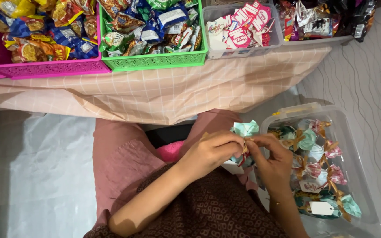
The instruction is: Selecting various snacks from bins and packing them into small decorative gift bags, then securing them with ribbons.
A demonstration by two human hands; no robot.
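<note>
Both my hands meet over my lap on a small gift parcel [246,129] wrapped in pale mint paper. My left hand [212,150] closes around the parcel's neck from the left. My right hand [270,159] pinches a gold ribbon at the same neck from the right. A white tag hangs under the parcel, mostly hidden by my fingers. To the right of my hands stands a clear plastic box [358,145] holding several finished parcels in mint and pink paper with gold bows and white tags.
A low table with a peach checked cloth [164,88] runs along the top. On it stand a pink basket [45,68], a green basket [155,61] and two clear tubs [243,50] of snack packets. White sheeting [45,167] covers the floor at left.
</note>
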